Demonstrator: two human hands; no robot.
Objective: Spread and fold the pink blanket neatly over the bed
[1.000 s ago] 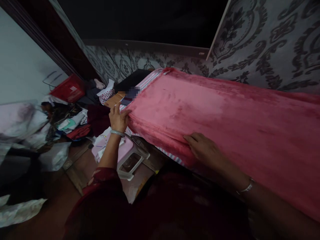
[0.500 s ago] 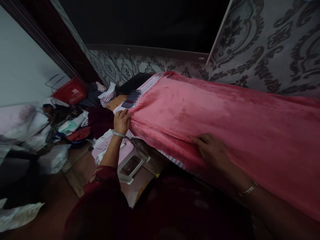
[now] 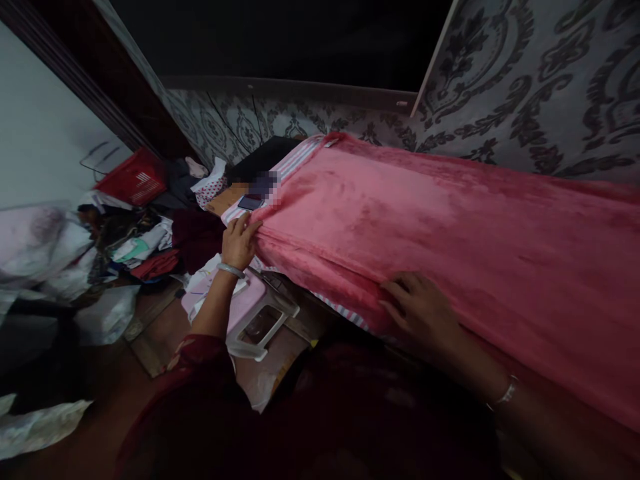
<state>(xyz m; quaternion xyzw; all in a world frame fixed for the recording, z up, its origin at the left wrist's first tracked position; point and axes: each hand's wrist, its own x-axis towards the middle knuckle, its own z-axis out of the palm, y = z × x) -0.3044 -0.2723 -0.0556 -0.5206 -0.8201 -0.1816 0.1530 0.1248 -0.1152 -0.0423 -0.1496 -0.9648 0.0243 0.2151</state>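
A pink plush blanket (image 3: 450, 227) lies spread over a bed with a striped sheet (image 3: 300, 160) showing at its left end. My left hand (image 3: 239, 241) grips the blanket's near left corner, fingers curled on the fabric. My right hand (image 3: 425, 310) lies flat, fingers spread, on the blanket's near edge toward the middle. Both wrists wear a bangle. A phone (image 3: 249, 202) lies on the sheet just beyond my left hand.
A pink plastic stool (image 3: 250, 313) stands on the floor below the bed edge. A pile of clothes (image 3: 140, 243) and a red basket (image 3: 131, 177) lie at the left. White plastic bags (image 3: 105, 313) sit on the wooden floor. Patterned wallpaper (image 3: 525, 80) backs the bed.
My right hand slid a little right and down along the blanket's edge, staying flat. My left hand kept its hold on the corner, shifting only slightly.
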